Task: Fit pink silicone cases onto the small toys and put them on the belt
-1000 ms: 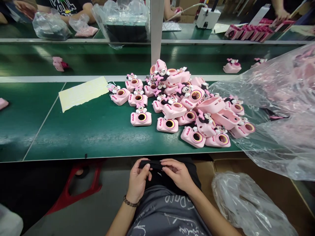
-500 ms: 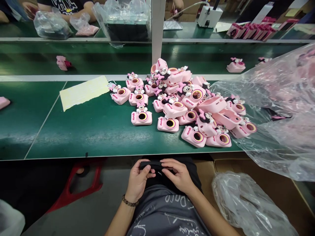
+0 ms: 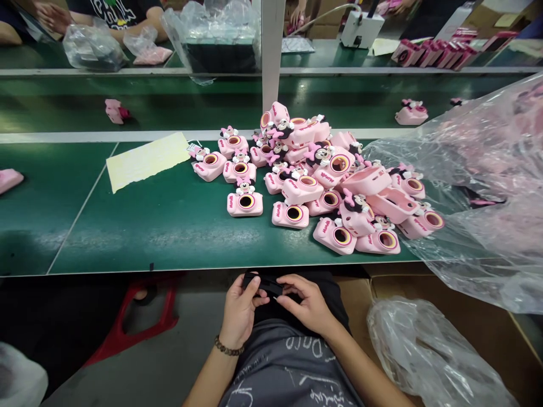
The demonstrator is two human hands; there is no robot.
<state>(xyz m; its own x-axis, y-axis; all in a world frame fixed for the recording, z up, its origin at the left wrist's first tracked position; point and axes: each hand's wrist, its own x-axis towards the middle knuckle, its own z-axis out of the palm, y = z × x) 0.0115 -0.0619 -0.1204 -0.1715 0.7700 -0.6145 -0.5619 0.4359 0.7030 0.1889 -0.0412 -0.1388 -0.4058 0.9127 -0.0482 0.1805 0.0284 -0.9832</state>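
My left hand (image 3: pixel 240 308) pinches a small black object (image 3: pixel 265 284) between thumb and fingers, over my lap below the table edge. At the right end of that object is my right hand (image 3: pixel 306 302), its thumb and fingers closed round the end; a tiny light spot shows near the thumb tip. What the black object is cannot be made out. Beyond my hands, on the green table (image 3: pixel 169 226), lies a heap of pink camera-shaped cases (image 3: pixel 303 189) with mouse figures on top. One such case (image 3: pixel 245 204) stands apart at the heap's front left.
A yellow paper (image 3: pixel 148 159) lies left of the heap. At right a big clear bag (image 3: pixel 479 226) of pink pieces overhangs the edge, above a carton with crumpled plastic (image 3: pixel 428 345). A conveyor (image 3: pixel 190 104) carries pink cases; people sit beyond. A red stool (image 3: pixel 114 333) is lower left.
The black object has tilted, its right end now lower, and my hands have shifted slightly around it. On the conveyor, the pink cases have moved a little to the right.
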